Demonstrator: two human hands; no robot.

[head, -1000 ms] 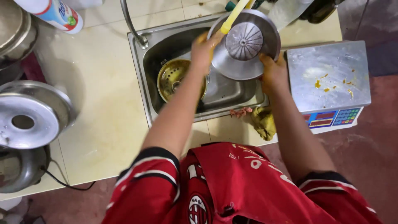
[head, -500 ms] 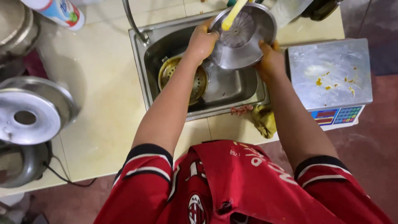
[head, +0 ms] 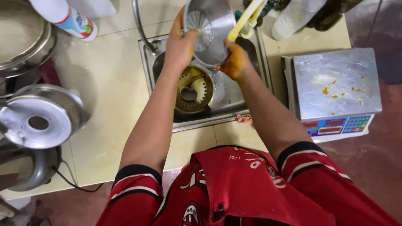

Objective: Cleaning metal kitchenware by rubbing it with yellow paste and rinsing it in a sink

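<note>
Your sink (head: 251, 109) sits at the worktop's (head: 113, 83) far edge, and you hold the steel bowl (head: 213, 25) tilted above its back rim. Keep your left hand (head: 180, 44) wrapped firmly round the bowl's left rim; your right hand (head: 235, 60), stained yellow, presses its lower right side beside the yellow tap spout (head: 245, 20). Turn the bowl slowly over the basin. Room is tight: the scale (head: 335, 83) crowds the right edge, the strainer (head: 193, 88) lies directly below.
</note>
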